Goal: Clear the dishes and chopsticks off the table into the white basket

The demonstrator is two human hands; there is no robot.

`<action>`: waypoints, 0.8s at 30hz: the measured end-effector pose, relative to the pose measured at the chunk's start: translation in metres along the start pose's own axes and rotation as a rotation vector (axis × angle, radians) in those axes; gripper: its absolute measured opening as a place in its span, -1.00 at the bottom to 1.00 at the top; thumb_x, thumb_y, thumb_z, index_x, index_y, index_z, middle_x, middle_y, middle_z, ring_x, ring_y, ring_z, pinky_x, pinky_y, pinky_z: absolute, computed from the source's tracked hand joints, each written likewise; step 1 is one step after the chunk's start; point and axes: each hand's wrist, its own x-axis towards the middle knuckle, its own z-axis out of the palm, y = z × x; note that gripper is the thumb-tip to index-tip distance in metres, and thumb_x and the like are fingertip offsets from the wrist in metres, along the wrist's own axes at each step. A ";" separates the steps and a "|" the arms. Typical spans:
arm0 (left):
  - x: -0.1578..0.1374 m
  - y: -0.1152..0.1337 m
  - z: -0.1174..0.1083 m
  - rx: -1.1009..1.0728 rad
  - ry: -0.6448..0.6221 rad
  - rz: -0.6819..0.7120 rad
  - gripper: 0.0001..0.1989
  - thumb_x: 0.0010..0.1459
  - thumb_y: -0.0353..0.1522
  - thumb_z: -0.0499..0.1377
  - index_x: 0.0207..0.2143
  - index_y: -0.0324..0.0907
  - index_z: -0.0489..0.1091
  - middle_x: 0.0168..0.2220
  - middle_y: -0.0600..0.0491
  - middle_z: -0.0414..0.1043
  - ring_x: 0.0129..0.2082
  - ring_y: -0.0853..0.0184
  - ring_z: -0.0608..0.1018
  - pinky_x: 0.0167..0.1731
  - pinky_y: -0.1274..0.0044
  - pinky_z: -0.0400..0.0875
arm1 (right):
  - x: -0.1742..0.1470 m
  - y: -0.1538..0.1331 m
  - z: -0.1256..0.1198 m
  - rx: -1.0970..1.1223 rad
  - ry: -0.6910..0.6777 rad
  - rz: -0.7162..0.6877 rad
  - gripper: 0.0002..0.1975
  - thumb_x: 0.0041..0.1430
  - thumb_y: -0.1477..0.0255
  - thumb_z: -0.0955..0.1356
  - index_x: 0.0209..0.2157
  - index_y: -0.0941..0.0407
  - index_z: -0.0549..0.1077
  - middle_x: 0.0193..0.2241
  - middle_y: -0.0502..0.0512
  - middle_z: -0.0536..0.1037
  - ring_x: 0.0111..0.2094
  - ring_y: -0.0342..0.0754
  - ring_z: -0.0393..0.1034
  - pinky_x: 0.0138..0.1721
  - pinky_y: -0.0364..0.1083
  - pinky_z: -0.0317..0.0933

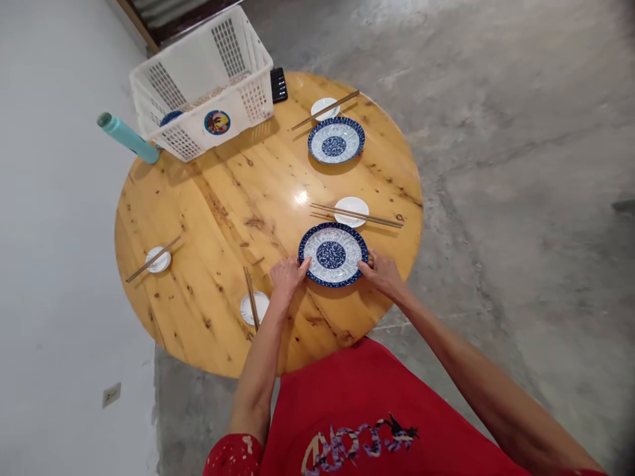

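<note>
A blue-and-white patterned plate [331, 254] is gripped at both sides near the right front of the round wooden table. My left hand [290, 274] pinches its left rim, thumb on top and fingers mostly hidden beneath. On the opposite rim, my right hand [381, 271] holds it the same way. Just beyond the plate is a small white dish [352, 211] with a pair of chopsticks [377, 219] laid across it. Left of my left forearm, chopsticks [252, 297] rest on another small white dish [260, 307].
On the round table [218, 238], a second patterned plate [336, 141] stands farther back beside a dish [320, 106] with chopsticks [342, 100]. A white plastic basket [258, 99], a turquoise bottle [129, 139] and a black object [278, 84] are at the back. Another small dish [159, 264] with chopsticks lies left.
</note>
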 end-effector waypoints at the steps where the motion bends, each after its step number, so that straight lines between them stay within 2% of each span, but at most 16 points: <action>1: 0.000 0.000 0.002 -0.044 0.013 -0.017 -0.46 0.35 0.05 0.04 -0.02 -0.18 0.51 -0.12 -0.21 0.61 -0.05 0.06 0.63 -0.12 0.42 0.39 | 0.002 0.000 0.002 -0.006 -0.001 0.000 -0.60 0.21 0.20 0.24 -0.15 0.20 0.51 -0.51 0.13 0.49 -0.44 0.06 0.37 -0.31 -0.04 0.15; 3: 0.003 0.000 0.007 -0.187 0.009 -0.022 -0.48 0.37 0.02 0.03 0.06 -0.19 0.44 -0.08 -0.18 0.61 -0.04 0.09 0.62 -0.11 0.44 0.40 | 0.006 0.000 0.005 0.014 -0.014 0.006 -0.63 0.21 0.12 0.23 -0.38 0.12 0.44 -0.51 0.14 0.46 -0.44 0.04 0.33 -0.34 -0.04 0.13; 5: 0.008 0.002 0.013 -0.347 -0.020 0.009 -0.58 0.42 -0.09 0.01 0.05 -0.20 0.43 -0.05 -0.14 0.60 -0.03 0.15 0.62 -0.10 0.47 0.40 | 0.010 -0.002 0.008 0.098 -0.018 0.020 -0.61 0.17 0.06 0.21 -0.51 0.07 0.31 -0.56 0.10 0.41 -0.47 0.00 0.28 -0.37 -0.06 0.10; 7: 0.014 0.003 0.017 -0.450 -0.031 0.022 -0.66 0.44 -0.21 0.00 0.00 -0.22 0.44 -0.02 -0.13 0.59 -0.02 0.18 0.61 -0.08 0.49 0.39 | 0.012 -0.005 0.010 0.219 0.002 0.030 -0.58 0.12 0.00 0.20 -0.57 0.04 0.23 -0.60 0.06 0.36 -0.50 -0.04 0.22 -0.42 -0.08 0.07; 10: 0.015 0.004 0.022 -0.498 -0.014 -0.011 -0.70 0.41 -0.28 0.02 -0.03 -0.24 0.46 -0.01 -0.16 0.59 0.00 0.16 0.59 -0.05 0.48 0.38 | 0.008 -0.007 0.010 0.338 0.025 0.044 -0.54 0.04 -0.05 0.21 -0.61 0.05 0.22 -0.66 0.01 0.30 -0.53 -0.07 0.17 -0.47 -0.10 0.02; 14: -0.005 0.001 0.024 -0.536 0.012 0.000 -0.72 0.39 -0.29 0.04 -0.03 -0.21 0.47 -0.01 -0.13 0.59 0.01 0.16 0.59 -0.02 0.47 0.37 | -0.014 -0.008 0.006 0.362 0.017 0.086 -0.55 -0.01 -0.03 0.24 -0.66 0.04 0.19 -0.70 -0.01 0.23 -0.56 -0.10 0.10 -0.50 -0.11 -0.05; 20: -0.052 0.014 0.017 -0.542 0.023 0.010 -0.78 0.37 -0.34 0.05 -0.11 -0.19 0.46 -0.15 -0.08 0.61 -0.13 0.19 0.62 -0.15 0.48 0.35 | -0.051 -0.007 -0.025 0.442 -0.049 0.103 -0.51 -0.03 -0.07 0.25 -0.66 0.07 0.27 -0.69 0.01 0.28 -0.55 -0.09 0.14 -0.51 -0.11 0.00; 24: -0.066 0.055 0.013 -0.549 0.064 0.024 -0.82 0.34 -0.34 0.07 -0.21 -0.18 0.46 -0.22 -0.07 0.60 -0.20 0.21 0.61 -0.21 0.49 0.33 | -0.055 0.013 -0.062 0.477 -0.071 0.118 -0.49 -0.03 -0.09 0.27 -0.67 0.07 0.26 -0.68 0.02 0.31 -0.58 -0.09 0.17 -0.54 -0.10 0.06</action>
